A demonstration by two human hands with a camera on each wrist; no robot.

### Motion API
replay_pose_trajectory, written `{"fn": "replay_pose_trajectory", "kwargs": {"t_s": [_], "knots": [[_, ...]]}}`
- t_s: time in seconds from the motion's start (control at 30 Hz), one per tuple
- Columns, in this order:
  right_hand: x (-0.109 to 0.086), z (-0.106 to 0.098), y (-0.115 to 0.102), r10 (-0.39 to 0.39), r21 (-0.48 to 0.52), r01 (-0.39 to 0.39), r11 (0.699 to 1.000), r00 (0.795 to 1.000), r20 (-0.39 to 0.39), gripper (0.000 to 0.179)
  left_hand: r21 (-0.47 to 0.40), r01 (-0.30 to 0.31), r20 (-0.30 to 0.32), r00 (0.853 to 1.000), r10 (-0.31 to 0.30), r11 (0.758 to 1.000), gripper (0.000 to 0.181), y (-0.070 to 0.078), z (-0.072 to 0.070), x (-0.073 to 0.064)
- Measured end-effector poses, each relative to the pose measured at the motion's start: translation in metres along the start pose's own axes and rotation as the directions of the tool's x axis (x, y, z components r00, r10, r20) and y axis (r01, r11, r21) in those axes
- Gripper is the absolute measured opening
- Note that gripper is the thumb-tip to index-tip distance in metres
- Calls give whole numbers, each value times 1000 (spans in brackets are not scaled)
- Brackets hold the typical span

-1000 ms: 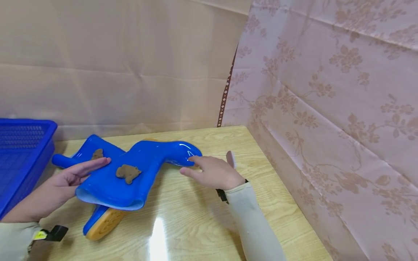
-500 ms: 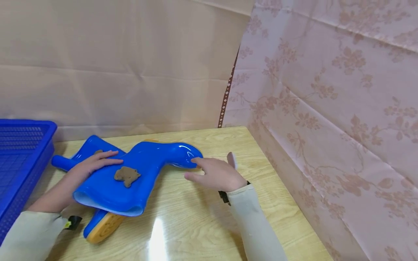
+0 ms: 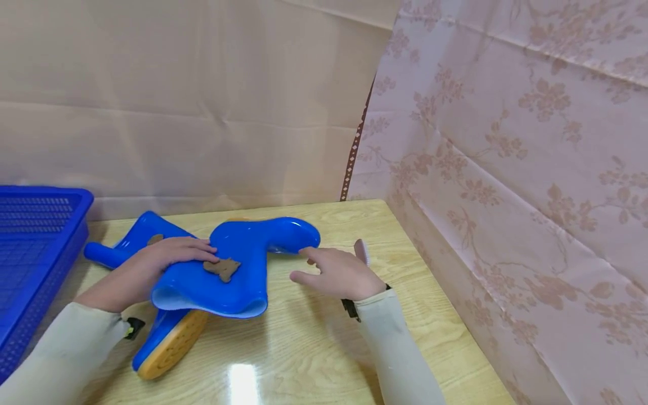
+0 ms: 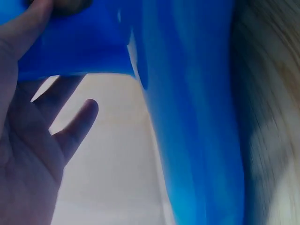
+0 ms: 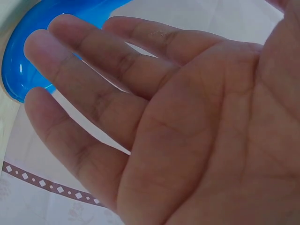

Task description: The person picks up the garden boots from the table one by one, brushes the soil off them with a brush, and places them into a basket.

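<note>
Two blue rain boots lie crossed on the wooden table. My left hand [image 3: 174, 256] holds the shaft of the upper rain boot [image 3: 250, 244]; in the left wrist view the thumb is on its face and some fingers pass behind its edge. A brown mud-like patch [image 3: 225, 271] is on that shaft, beside the fingertips. My right hand [image 3: 341, 273] is by the boot's toe, fingers extended and spread; whether the fingertips touch it I cannot tell. Beneath lies the lower rain boot [image 3: 164, 329], its orange sole [image 3: 174, 346] turned outward and another brown patch [image 3: 155, 239] on its shaft.
A blue plastic basket [image 3: 83, 211] stands at the left edge. Beyond the right hand is a pinkish brush-like object [image 3: 360, 251], partly hidden. Beige cloth [image 3: 228, 112] hangs behind the table [image 3: 304, 360], and flowered cloth [image 3: 506, 169] hangs on the right.
My left hand has moved from the shaft's left edge over it and rightward. The upper boot's open end has swung right, showing more of the lower boot's sole. The right hand has barely moved.
</note>
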State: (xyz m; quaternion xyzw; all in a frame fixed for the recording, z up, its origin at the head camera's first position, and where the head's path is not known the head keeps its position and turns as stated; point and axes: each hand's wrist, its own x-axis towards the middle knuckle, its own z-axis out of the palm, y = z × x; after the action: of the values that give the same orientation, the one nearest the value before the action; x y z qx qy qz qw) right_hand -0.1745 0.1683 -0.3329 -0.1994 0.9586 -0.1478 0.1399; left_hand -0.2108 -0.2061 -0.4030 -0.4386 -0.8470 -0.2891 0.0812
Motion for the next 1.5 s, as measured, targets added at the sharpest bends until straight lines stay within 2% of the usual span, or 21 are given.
{"fn": "replay_pose_trajectory", "kwargs": {"t_s": [0.07, 0.1, 0.17, 0.23, 0.33, 0.4, 0.47, 0.57, 0.6, 0.67, 0.8, 0.9, 0.97, 1.07, 1.1, 1.13, 1.17, 1.27, 1.37, 1.43, 1.5], "knots": [[0, 1, 0, 1, -4, -1, 1000, 1000, -5, 65, -14, 89, -37, 995, -89, 996, 62, 11, -4, 1], [1, 1, 0, 0, -9, 0, 1000, 1000, -8, 64, -31, 164, -67, 984, -166, 986, 66, 17, -7, 1], [1, 1, 0, -7, -15, 7, 1000, 1000, -15, 62, 5, 229, -141, 964, -226, 973, 60, 24, -10, 9], [1, 1, 0, -10, -13, 10, 1000, 1000, -23, 61, 15, 270, -236, 937, -259, 963, 40, 26, -12, 17], [2, 0, 0, -5, -14, 4, 1000, 1000, -25, 60, 31, 328, -357, 886, -296, 944, 19, 28, -14, 32], [3, -1, 0, 11, -21, -12, 1000, 1000, -21, 63, -14, 370, -405, 847, -343, 929, 10, 29, -15, 40], [4, -1, 0, 23, -29, -23, 999, 1000, -12, 65, -96, 417, -410, 811, -418, 904, 19, 30, -18, 47], [5, -2, 0, 28, -32, -28, 999, 1000, -1, 70, -212, 477, -396, 756, -521, 853, 33, 33, -25, 57], [5, -2, 0, 28, -32, -28, 999, 1000, 0, 70, -240, 486, -394, 742, -542, 840, 36, 35, -27, 60], [5, -3, 0, 31, -32, -31, 999, 1000, 4, 70, -279, 485, -421, 714, -560, 829, 41, 41, -32, 69], [4, -3, 1, 42, -32, -42, 999, 999, -4, 66, -324, 426, -521, 665, -535, 845, 45, 62, -47, 86], [3, -3, 1, 54, -30, -54, 998, 998, -15, 63, -345, 393, -573, 630, -523, 852, 43, 80, -62, 88], [2, -4, 0, 67, -35, -67, 997, 998, -21, 62, -354, 400, -605, 591, -533, 845, 42, 87, -68, 82], [2, -4, 1, 76, -43, -76, 996, 997, -18, 63, -337, 416, -676, 518, -525, 845, 44, 91, -68, 68], [3, -4, 1, 75, -44, -75, 996, 997, -14, 63, -327, 429, -692, 498, -523, 842, 45, 91, -65, 62], [3, -4, 1, 73, -44, -74, 996, 997, -10, 64, -308, 444, -708, 485, -514, 842, 46, 90, -62, 56], [3, -4, 1, 73, -44, -73, 996, 997, -7, 63, -297, 455, -714, 478, -511, 840, 48, 89, -59, 51], [3, -3, 3, 76, -44, -76, 996, 997, 0, 63, -277, 490, -697, 490, -524, 827, 49, 86, -49, 36], [4, -2, 4, 86, -43, -86, 995, 996, -6, 63, -272, 540, -626, 529, -573, 796, 43, 80, -47, 23], [4, -1, 6, 89, -42, -90, 995, 996, -7, 63, -268, 570, -531, 585, -613, 776, 35, 76, -50, 13], [4, 0, 8, 91, -36, -92, 995, 996, -5, 63, -270, 576, -409, 657, -633, 772, 41, 71, -52, 3]]}}
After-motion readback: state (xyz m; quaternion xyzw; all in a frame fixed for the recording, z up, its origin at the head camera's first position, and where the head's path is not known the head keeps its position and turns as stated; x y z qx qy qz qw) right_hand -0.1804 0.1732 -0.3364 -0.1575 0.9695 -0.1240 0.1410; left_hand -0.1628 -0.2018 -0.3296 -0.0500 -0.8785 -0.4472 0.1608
